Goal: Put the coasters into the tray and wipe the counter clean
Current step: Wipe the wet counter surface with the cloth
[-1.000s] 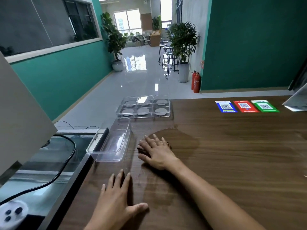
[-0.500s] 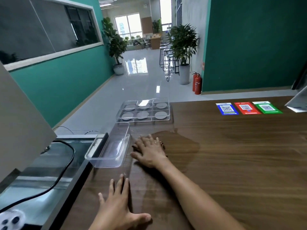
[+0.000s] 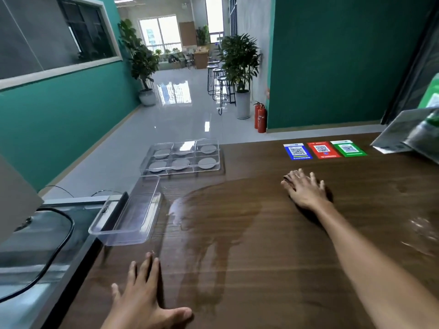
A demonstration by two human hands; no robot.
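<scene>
**Asker:** Hands first, please. Where are they?

**Describer:** Both lie palm down on a dark wooden worktop (image 3: pixel 273 269). The left hand (image 3: pixel 140 302) rests flat near the front edge, fingers (image 3: pixel 148 269) straight and close together, thumb out to the side, holding nothing. The right hand (image 3: pixel 305 189) reaches well forward and to the right, fingers slightly spread, pressing down on something dark that barely shows at the palm's edge; I cannot tell what it is.

**Asker:** And the coasters?

**Describer:** Six round grey coasters (image 3: pixel 206 163) sit in a clear tray (image 3: pixel 219 160) with six compartments, one in each, at the far left corner of the worktop.

**Asker:** How does the surface look?

**Describer:** A broad wet patch (image 3: pixel 213 210) darkens the wood between the two hands, reaching up to the right hand.

**Asker:** Anything else nearby?

**Describer:** An empty clear rectangular bin (image 3: pixel 126 230) overhangs the left edge, just beyond the left hand. Three QR code cards (image 3: pixel 324 150), blue, red and green, lie side by side at the far edge.
</scene>
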